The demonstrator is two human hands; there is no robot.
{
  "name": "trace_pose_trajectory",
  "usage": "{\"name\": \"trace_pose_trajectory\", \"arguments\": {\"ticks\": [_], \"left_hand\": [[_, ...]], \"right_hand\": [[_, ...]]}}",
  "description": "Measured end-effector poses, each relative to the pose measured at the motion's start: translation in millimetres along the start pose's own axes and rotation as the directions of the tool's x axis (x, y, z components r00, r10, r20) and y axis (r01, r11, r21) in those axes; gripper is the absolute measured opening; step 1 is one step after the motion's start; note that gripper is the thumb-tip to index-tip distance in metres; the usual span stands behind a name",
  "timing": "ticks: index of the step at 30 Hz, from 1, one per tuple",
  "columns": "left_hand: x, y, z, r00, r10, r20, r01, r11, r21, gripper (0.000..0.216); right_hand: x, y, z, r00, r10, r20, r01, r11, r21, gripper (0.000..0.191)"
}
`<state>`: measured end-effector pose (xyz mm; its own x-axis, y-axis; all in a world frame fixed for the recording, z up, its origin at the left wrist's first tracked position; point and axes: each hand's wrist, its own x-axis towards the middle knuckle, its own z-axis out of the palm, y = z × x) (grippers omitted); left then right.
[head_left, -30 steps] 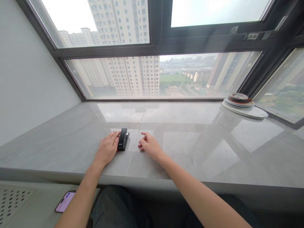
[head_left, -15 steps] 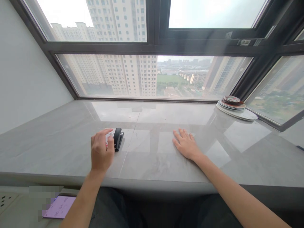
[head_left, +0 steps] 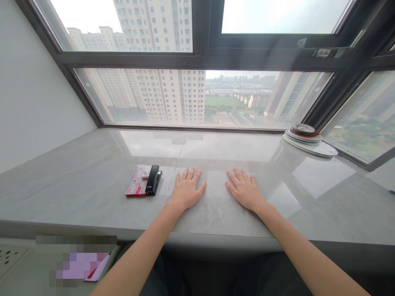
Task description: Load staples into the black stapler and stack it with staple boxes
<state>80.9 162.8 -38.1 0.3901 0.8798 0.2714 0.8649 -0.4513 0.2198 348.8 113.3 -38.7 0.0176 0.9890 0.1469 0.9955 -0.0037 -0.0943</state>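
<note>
My left hand (head_left: 187, 190) lies palm down on the grey marble-look sill (head_left: 212, 222), its fingers spread and holding nothing. To its right, my right hand (head_left: 243, 189) rests flat in the same way, fingers apart. A black stapler (head_left: 152, 181) sits to the left of my left hand, not touched by it. Against the stapler's left side are small red and white boxes (head_left: 136, 187), with a smaller whitish box (head_left: 145, 172) among them near the back.
A stack of plates (head_left: 304, 137) stands at the back right corner by the window frame (head_left: 197, 129). Below the sill's front edge at the left, a partly pixelated purple item (head_left: 80, 265) lies on a pale surface. A white wall (head_left: 40, 94) bounds the left side.
My left hand has left the boxes beside the stapler, moved right and flattened on the sill with fingers spread. My right hand stays in place. The boxes now show fully.
</note>
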Motion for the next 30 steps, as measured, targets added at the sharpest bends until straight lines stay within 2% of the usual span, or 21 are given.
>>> {"name": "trace_pose_trajectory", "arguments": {"ticks": [7, 14, 20, 30], "left_hand": [[-2, 1, -2, 1.0, 0.006, -0.019, -0.006, 1.0, 0.001, 0.063], [-1, 0, 0, 0.999, 0.008, -0.033, -0.008, 1.0, -0.013, 0.061], [-1, 1, 0, 0.999, -0.002, -0.034, 0.002, 1.0, -0.002, 0.061], [-2, 2, 0, 1.0, 0.004, -0.012, -0.004, 1.0, 0.014, 0.063]], "right_hand": [[-11, -7, 1, 0.997, 0.07, 0.021, -0.07, 0.998, -0.003, 0.068], [-16, -8, -1, 0.999, 0.04, -0.004, -0.04, 0.999, -0.011, 0.07], [-11, -8, 0, 0.992, 0.077, 0.102, -0.079, 0.997, 0.015, 0.07], [-20, -13, 3, 0.998, 0.07, -0.006, -0.07, 0.998, -0.004, 0.067]]}}
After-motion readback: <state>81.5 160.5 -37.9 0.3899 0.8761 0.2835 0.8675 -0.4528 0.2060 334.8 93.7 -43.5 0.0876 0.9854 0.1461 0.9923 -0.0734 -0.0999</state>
